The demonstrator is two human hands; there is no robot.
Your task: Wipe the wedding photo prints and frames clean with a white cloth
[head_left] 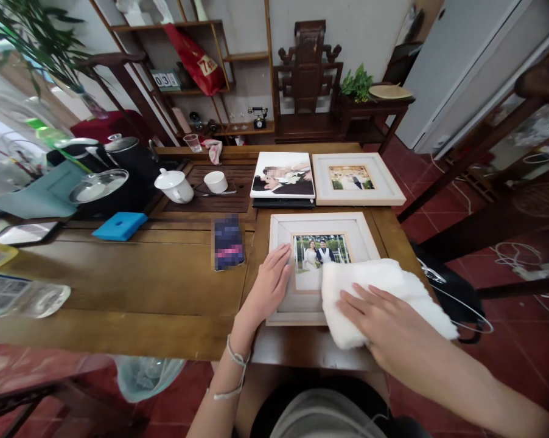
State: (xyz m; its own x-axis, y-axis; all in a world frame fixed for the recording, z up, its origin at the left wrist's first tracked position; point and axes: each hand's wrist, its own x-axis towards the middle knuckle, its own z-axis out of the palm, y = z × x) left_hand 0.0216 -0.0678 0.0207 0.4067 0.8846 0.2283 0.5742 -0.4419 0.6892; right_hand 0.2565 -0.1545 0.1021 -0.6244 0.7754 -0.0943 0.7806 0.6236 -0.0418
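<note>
A framed wedding photo [279, 307] in a wide whitish frame lies flat near the table's front edge. My left hand [271, 280] rests on its left side, fingers stretched out and touching the frame. A folded white towel [395, 274] covers the lower right part of the photo and hangs past the frame's right side. On top of the towel lies my right hand [377, 313], its fingers spread and pressed into the cloth; the thumb is hidden. Just left of the frame is a phone [229, 243] with a blurred screen.
Behind the frame lie a photo album [283, 176] and a second framed photo [388, 194]. A lidded white teapot [174, 185] and a white cup [216, 181] stand on the tea tray. Further left are a blue box [119, 225] and a plastic bottle [41, 298].
</note>
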